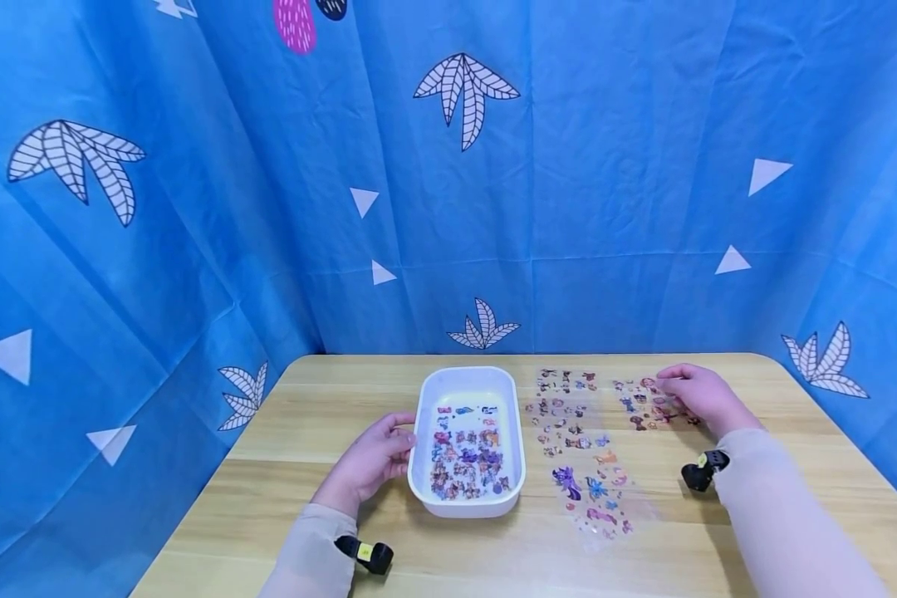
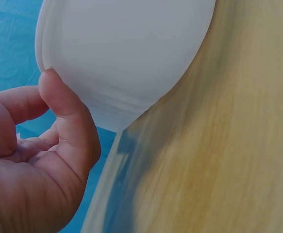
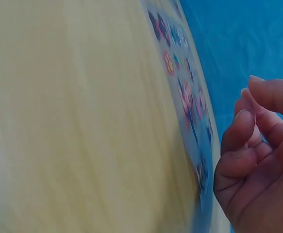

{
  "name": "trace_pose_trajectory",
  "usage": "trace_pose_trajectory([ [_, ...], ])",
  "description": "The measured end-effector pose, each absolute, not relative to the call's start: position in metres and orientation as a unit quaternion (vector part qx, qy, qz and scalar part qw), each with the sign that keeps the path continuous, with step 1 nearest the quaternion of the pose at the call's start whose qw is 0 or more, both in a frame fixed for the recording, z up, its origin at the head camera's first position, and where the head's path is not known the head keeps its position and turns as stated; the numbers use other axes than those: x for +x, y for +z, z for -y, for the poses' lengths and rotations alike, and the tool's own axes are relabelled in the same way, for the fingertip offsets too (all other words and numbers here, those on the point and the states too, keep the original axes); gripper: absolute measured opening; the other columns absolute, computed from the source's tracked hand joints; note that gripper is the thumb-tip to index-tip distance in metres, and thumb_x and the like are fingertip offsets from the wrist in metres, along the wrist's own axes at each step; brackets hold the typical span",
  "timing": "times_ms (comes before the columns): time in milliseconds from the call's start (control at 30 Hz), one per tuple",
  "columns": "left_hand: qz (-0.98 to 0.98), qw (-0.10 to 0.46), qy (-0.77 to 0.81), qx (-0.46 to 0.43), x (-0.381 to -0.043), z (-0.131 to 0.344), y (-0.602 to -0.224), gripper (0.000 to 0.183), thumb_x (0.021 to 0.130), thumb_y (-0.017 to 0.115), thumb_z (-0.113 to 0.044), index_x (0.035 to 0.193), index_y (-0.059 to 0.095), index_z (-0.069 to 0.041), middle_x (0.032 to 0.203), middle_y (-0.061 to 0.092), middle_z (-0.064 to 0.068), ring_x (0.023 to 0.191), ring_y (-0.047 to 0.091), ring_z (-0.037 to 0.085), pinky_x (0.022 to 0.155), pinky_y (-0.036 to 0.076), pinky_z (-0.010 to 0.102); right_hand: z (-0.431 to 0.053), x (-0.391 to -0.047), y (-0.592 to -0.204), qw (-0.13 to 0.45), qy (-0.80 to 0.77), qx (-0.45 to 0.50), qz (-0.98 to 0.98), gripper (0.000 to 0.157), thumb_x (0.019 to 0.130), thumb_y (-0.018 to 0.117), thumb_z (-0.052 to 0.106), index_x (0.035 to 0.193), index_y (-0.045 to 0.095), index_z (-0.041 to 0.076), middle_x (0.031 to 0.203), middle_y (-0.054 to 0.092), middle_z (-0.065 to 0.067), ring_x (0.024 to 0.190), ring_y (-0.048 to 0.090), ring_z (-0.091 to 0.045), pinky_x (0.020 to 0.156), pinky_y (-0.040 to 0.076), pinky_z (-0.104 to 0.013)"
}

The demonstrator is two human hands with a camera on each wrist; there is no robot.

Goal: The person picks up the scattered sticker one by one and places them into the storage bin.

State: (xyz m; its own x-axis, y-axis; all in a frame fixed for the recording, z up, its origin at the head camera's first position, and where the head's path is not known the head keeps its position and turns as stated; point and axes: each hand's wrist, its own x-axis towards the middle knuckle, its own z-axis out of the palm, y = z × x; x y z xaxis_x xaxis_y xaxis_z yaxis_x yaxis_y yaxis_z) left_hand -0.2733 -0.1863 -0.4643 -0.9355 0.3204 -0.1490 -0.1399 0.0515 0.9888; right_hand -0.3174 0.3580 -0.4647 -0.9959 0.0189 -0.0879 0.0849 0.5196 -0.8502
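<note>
A white plastic tray (image 1: 467,508) stands on the wooden table. Inside it lie several clear sticker sheets (image 1: 467,461) with small cartoon figures, one over another. My left hand (image 1: 374,457) pinches the tray's left rim; in the left wrist view a fingertip and the thumb meet at that edge. Over a clear sheet of cartoon stickers (image 1: 643,403) at the far right is my right hand (image 1: 703,397). Its fingers curl with thumb and forefinger tips close together. Whether these pinch the sheet's clear film I cannot tell. The right wrist view shows the sheet (image 3: 187,92) beside the fingers.
More clear sticker sheets (image 1: 564,407) lie in a column right of the tray, including one with larger purple, blue and pink ponies (image 1: 568,482) at the near end. A blue patterned curtain (image 1: 605,166) hangs behind the table (image 1: 299,407) and along its sides.
</note>
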Motion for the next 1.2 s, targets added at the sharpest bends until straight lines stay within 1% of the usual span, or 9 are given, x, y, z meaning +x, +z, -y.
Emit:
trace_pose_trajectory([
  [133,-0.703,0.168,0.689,0.06,-0.273,0.186,-0.466,0.05,0.099,0.058,-0.008,0.146,0.042,0.0,0.104,0.06,0.013,0.084,0.061,0.02,0.07,0.055,0.03,-0.367,-0.32,-0.466,0.032,-0.477,0.033,-0.878,0.045,0.106,0.051,0.026,0.138,0.05,-0.006,0.093,0.06,-0.011,0.071,0.053,-0.022,0.061,0.046,-0.037],
  [333,-0.704,0.167,0.688,0.058,-0.274,0.186,-0.464,0.05,0.1,0.058,-0.008,0.146,0.042,0.0,0.104,0.06,0.013,0.084,0.06,0.02,0.07,0.055,0.029,-0.378,-0.328,-0.463,0.028,-0.442,0.017,-0.896,0.048,0.106,0.05,0.027,0.141,0.048,-0.007,0.12,0.059,-0.026,0.089,0.058,-0.028,0.071,0.049,-0.039],
  [533,-0.706,0.168,0.686,0.06,-0.272,0.187,-0.463,0.049,0.099,0.058,-0.008,0.145,0.042,0.001,0.103,0.06,0.013,0.082,0.059,0.019,0.069,0.054,0.028,-0.39,-0.335,-0.466,0.038,-0.395,-0.013,-0.918,0.054,0.106,0.049,0.032,0.146,0.046,-0.005,0.138,0.048,-0.035,0.107,0.06,-0.039,0.09,0.049,-0.055],
  [600,-0.706,0.17,0.685,0.062,-0.272,0.186,-0.464,0.049,0.1,0.058,-0.007,0.145,0.042,0.001,0.103,0.059,0.013,0.082,0.059,0.018,0.069,0.054,0.029,-0.396,-0.337,-0.468,0.045,-0.376,-0.019,-0.925,0.054,0.106,0.048,0.032,0.146,0.046,-0.004,0.139,0.047,-0.036,0.101,0.061,-0.038,0.087,0.049,-0.054],
  [633,-0.706,0.171,0.684,0.064,-0.272,0.186,-0.464,0.049,0.1,0.058,-0.007,0.145,0.042,0.001,0.104,0.059,0.013,0.082,0.06,0.018,0.069,0.054,0.029,-0.399,-0.337,-0.468,0.048,-0.367,-0.02,-0.929,0.054,0.107,0.047,0.034,0.146,0.046,-0.003,0.14,0.045,-0.036,0.102,0.06,-0.039,0.088,0.048,-0.055],
  [767,-0.704,0.172,0.685,0.067,-0.272,0.185,-0.465,0.048,0.1,0.058,-0.008,0.144,0.042,0.001,0.104,0.06,0.013,0.084,0.06,0.019,0.071,0.055,0.03,-0.408,-0.339,-0.469,0.042,-0.321,-0.04,-0.945,0.053,0.106,0.048,0.034,0.144,0.048,-0.003,0.143,0.04,-0.04,0.112,0.052,-0.054,0.092,0.043,-0.065],
  [833,-0.705,0.172,0.684,0.069,-0.272,0.186,-0.465,0.049,0.099,0.058,-0.008,0.144,0.042,0.001,0.104,0.06,0.013,0.084,0.06,0.02,0.071,0.055,0.03,-0.41,-0.341,-0.468,0.041,-0.309,-0.045,-0.949,0.053,0.106,0.05,0.035,0.144,0.049,-0.002,0.145,0.036,-0.041,0.125,0.04,-0.06,0.099,0.035,-0.072],
  [867,-0.705,0.172,0.684,0.069,-0.273,0.187,-0.465,0.049,0.099,0.058,-0.009,0.145,0.042,0.001,0.104,0.06,0.013,0.084,0.061,0.02,0.071,0.055,0.03,-0.409,-0.342,-0.468,0.039,-0.303,-0.048,-0.951,0.053,0.105,0.051,0.034,0.144,0.05,-0.002,0.146,0.036,-0.041,0.127,0.037,-0.062,0.1,0.033,-0.073],
  [1200,-0.711,0.169,0.68,0.061,-0.276,0.185,-0.468,0.049,0.1,0.06,-0.01,0.145,0.042,-0.001,0.107,0.059,0.014,0.085,0.061,0.021,0.071,0.055,0.031,-0.408,-0.349,-0.475,0.044,-0.299,-0.044,-0.952,0.052,0.104,0.054,0.033,0.145,0.05,0.001,0.147,0.037,-0.039,0.129,0.035,-0.062,0.104,0.028,-0.074],
])
